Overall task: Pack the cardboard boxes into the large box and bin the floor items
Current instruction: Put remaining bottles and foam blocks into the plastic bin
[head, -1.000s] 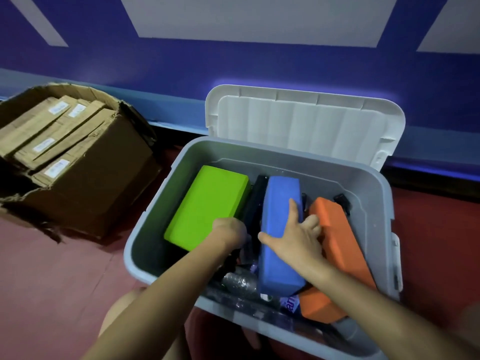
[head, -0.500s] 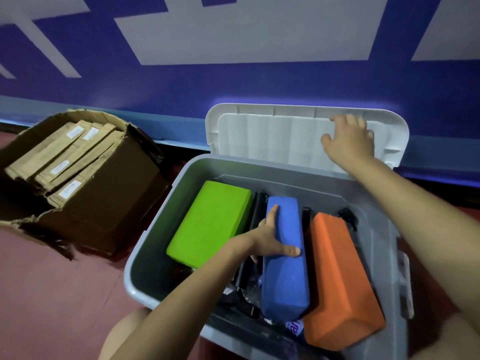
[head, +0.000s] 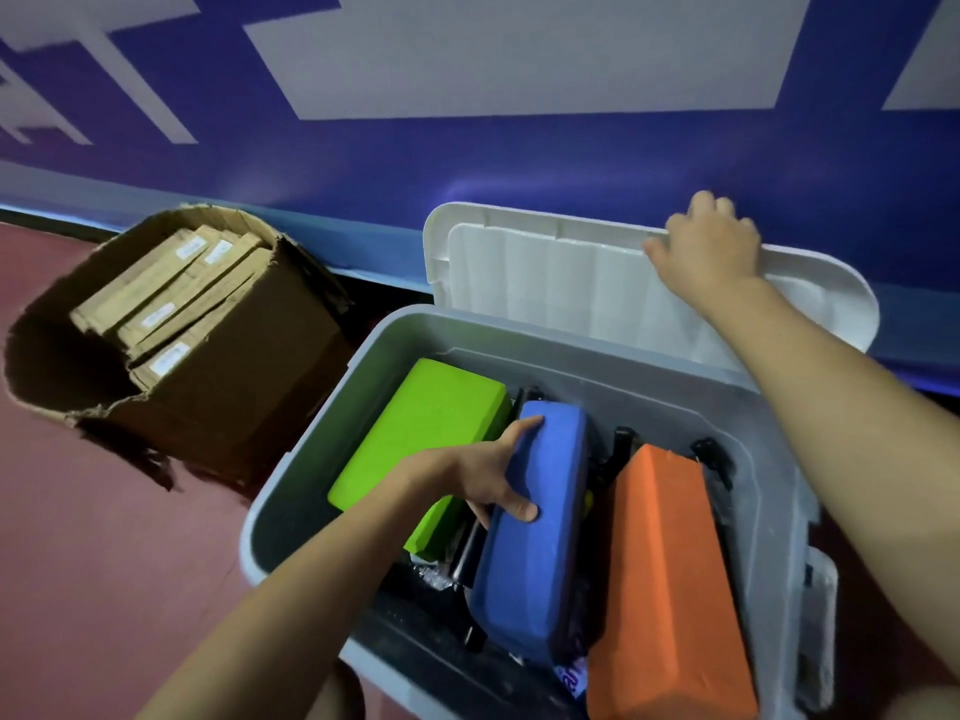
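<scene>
A grey plastic bin (head: 311, 449) stands on the floor with its white lid (head: 545, 283) tipped up against the wall. Inside lie a green block (head: 421, 428), a blue block (head: 540, 543) and an orange block (head: 670, 574), over dark items and a crumpled plastic bottle. My left hand (head: 493, 475) grips the blue block's left edge, thumb on top. My right hand (head: 706, 246) holds the lid's top edge, fingers curled over it. To the left, a large torn cardboard box (head: 249, 387) holds several flat cardboard boxes (head: 161, 298) with white labels.
A blue and white wall (head: 467, 158) runs right behind the bin and the cardboard box. Red floor (head: 104, 563) spreads out to the left and front. A white latch (head: 821, 605) hangs on the bin's right side.
My right hand left the blue block, rose to the lid and now grips its top edge. My left hand moved onto the blue block's left edge. The view tilted upward.
</scene>
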Demonstrator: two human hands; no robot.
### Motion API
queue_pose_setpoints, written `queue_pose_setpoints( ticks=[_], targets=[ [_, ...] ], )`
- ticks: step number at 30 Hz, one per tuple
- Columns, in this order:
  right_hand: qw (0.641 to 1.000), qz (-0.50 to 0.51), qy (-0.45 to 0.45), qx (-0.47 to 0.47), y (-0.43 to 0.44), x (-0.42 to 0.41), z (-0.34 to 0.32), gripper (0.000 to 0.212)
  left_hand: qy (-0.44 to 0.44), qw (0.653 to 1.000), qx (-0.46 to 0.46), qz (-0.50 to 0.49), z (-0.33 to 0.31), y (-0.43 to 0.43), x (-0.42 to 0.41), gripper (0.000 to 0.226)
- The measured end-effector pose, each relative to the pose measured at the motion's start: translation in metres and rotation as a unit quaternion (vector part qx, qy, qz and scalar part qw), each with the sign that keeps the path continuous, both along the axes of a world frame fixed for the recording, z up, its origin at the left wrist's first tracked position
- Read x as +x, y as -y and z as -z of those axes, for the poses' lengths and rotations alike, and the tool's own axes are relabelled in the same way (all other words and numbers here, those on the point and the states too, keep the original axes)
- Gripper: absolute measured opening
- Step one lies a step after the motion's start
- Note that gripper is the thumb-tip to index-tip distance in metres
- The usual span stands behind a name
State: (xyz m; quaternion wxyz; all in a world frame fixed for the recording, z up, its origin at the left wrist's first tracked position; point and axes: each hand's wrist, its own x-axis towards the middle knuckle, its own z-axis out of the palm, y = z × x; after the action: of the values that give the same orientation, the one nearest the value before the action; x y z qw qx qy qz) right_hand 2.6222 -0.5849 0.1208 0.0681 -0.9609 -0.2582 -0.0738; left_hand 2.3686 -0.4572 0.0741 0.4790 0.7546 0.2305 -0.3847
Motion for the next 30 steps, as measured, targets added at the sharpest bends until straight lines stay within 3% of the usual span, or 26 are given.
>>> queue_pose_setpoints(
  ticks=[5, 7, 9, 10, 11, 14, 15, 17, 20, 23, 26, 27, 30],
  targets=[
    [0.995, -0.086, 0.036, -0.036, -0.012, -0.030, -0.033, 0.038, 0.039, 0.998, 0.037, 0.023, -0.001, 0.013, -0.004, 0.103],
    [0.985, -0.130, 0.115, -0.009, -0.019, -0.052, -0.051, 0.028, 0.087, 0.995, 0.052, 0.001, -0.008, 0.011, -0.001, 0.079],
    [0.977, -0.130, 0.168, 0.017, -0.024, -0.075, -0.073, 0.040, 0.156, 0.977, 0.018, -0.142, -0.029, 0.001, 0.006, 0.046],
    [0.975, -0.135, 0.178, 0.001, -0.028, -0.084, -0.081, 0.044, 0.183, 0.947, -0.038, -0.260, -0.042, -0.007, 0.009, 0.037],
    [0.973, -0.137, 0.184, -0.025, -0.030, -0.095, -0.083, 0.046, 0.204, 0.893, -0.123, -0.382, -0.054, -0.017, 0.011, 0.035],
    [0.971, -0.161, 0.174, -0.037, -0.038, -0.137, -0.088, 0.041, 0.262, 0.639, -0.349, -0.633, -0.080, -0.050, 0.013, 0.050],
    [0.972, -0.161, 0.168, -0.032, -0.040, -0.150, -0.090, 0.039, 0.273, 0.580, -0.377, -0.668, -0.087, -0.059, 0.011, 0.057],
    [0.975, -0.163, 0.154, -0.013, -0.041, -0.173, -0.090, 0.036, 0.270, 0.528, -0.401, -0.698, -0.098, -0.073, 0.009, 0.070],
    [0.974, -0.166, 0.156, 0.003, -0.042, -0.194, -0.084, 0.035, 0.238, 0.556, -0.400, -0.689, -0.121, -0.077, 0.014, 0.069],
    [0.981, -0.160, 0.113, 0.000, -0.038, -0.203, -0.081, 0.043, 0.190, 0.601, -0.390, -0.671, -0.141, -0.067, 0.020, 0.043],
    [0.985, -0.150, 0.081, -0.010, -0.022, -0.206, -0.100, 0.046, 0.173, 0.609, -0.352, -0.689, -0.145, -0.067, 0.021, 0.026],
    [0.986, -0.160, 0.045, -0.002, -0.015, -0.204, -0.105, 0.043, 0.171, 0.610, -0.335, -0.697, -0.145, -0.068, 0.020, 0.022],
    [0.964, -0.143, -0.208, 0.087, 0.007, -0.197, -0.120, 0.034, 0.177, 0.605, -0.293, -0.719, -0.141, -0.068, 0.009, 0.007]
  ],
)
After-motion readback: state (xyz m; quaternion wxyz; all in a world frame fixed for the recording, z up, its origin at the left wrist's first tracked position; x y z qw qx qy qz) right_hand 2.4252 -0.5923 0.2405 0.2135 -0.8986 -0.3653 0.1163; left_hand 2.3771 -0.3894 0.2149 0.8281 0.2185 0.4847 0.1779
